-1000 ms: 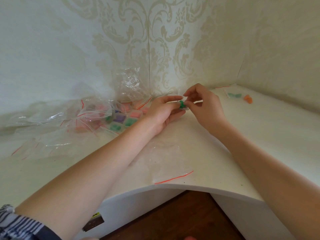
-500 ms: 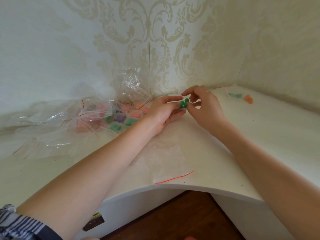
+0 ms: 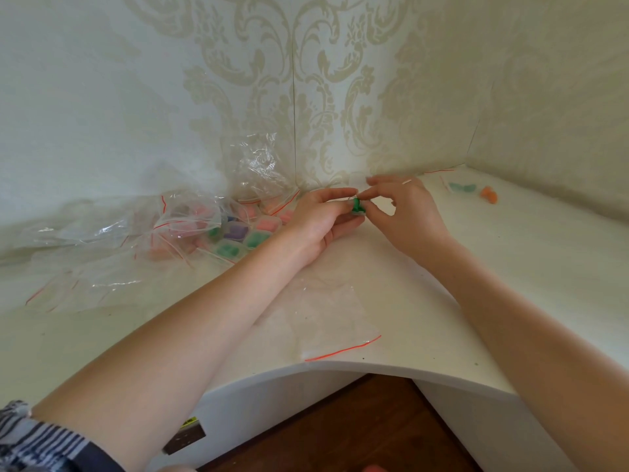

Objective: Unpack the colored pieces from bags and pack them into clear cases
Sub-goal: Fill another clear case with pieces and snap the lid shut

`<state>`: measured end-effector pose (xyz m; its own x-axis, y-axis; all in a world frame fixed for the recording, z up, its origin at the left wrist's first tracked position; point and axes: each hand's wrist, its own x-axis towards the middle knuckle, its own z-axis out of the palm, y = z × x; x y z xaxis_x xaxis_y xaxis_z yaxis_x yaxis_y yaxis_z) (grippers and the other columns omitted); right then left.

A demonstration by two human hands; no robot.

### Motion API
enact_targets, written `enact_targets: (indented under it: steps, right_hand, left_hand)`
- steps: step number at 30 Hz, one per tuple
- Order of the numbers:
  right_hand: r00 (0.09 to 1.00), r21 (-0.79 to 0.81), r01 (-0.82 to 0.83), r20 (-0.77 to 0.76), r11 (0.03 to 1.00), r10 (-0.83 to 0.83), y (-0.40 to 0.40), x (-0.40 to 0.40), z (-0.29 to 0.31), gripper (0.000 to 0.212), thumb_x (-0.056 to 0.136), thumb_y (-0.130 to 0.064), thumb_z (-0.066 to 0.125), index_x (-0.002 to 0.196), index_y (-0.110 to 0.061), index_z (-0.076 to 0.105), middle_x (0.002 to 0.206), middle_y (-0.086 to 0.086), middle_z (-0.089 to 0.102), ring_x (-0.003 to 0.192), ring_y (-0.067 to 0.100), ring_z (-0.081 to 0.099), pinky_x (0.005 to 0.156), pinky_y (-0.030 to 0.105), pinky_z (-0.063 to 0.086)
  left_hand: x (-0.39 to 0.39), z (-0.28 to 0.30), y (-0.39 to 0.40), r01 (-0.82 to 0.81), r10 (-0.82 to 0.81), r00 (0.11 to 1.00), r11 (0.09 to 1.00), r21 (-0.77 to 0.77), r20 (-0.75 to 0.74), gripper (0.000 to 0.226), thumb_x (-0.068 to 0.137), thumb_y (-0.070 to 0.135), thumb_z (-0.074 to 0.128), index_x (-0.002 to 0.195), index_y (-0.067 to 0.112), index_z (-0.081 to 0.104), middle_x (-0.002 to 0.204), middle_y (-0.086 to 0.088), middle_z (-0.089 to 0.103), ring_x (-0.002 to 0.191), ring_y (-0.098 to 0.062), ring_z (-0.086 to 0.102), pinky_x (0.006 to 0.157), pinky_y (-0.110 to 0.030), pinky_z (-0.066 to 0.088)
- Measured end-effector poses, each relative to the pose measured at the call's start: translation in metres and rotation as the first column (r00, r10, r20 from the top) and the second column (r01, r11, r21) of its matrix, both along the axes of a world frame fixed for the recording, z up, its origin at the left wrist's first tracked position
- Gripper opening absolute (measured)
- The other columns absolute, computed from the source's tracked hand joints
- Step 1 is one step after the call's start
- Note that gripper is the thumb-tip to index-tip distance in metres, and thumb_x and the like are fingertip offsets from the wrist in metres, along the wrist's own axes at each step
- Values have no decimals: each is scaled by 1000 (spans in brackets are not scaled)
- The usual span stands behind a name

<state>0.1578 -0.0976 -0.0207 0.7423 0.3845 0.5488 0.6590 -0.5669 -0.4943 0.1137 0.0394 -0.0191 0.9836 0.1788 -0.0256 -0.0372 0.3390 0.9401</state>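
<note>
At about twelve o'clock on the white corner counter, the left hand cradles a small clear plastic case, steadying it while the right hand pinches the dark green pieces into it. The case itself is hard to make out. Filled cases and clear zip bags lie at ten o'clock, out of the way.
</note>
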Motion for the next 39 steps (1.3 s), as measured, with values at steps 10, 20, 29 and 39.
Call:
enact_targets:
  steps: [10,20,29,39]
  right_hand:
    - [999,82,6,-46,997,-2,1,-2,2,12,89,-23,61,93,-23,72,91,-13,61,84,6,48,66,8,34]
    - [858,458,104,-491,883,154,1,-2,12,31,99,-34,40,120,-26,61,114,-9,59,102,14,58,77,25,48]
    - [882,450,1,-421,893,211,4,-1,3,8,84,-16,69,85,-22,66,92,0,67,84,16,67,84,35,56]
    - [828,608,85,-484,790,284,3,2,5,18,92,-14,60,108,-14,51,99,6,56,91,20,63,73,28,58]
  left_hand:
    - [0,1,0,-12,12,1000,1000,-1,-10,19,90,-10,52,97,6,60,85,-14,67,76,-20,67,74,-28,59]
    - [1,5,-1,9,-14,997,998,-65,-80,9,100,12,45,97,4,49,86,-19,65,74,-25,68,68,-32,59]
    - [1,0,2,31,-30,998,1000,7,-47,31,86,-6,61,112,6,49,97,-17,64,80,-20,65,74,-27,57]
    - [1,18,16,-283,262,959,894,348,108,30,88,-9,51,103,17,57,108,-8,64,82,-16,63,50,-19,53]
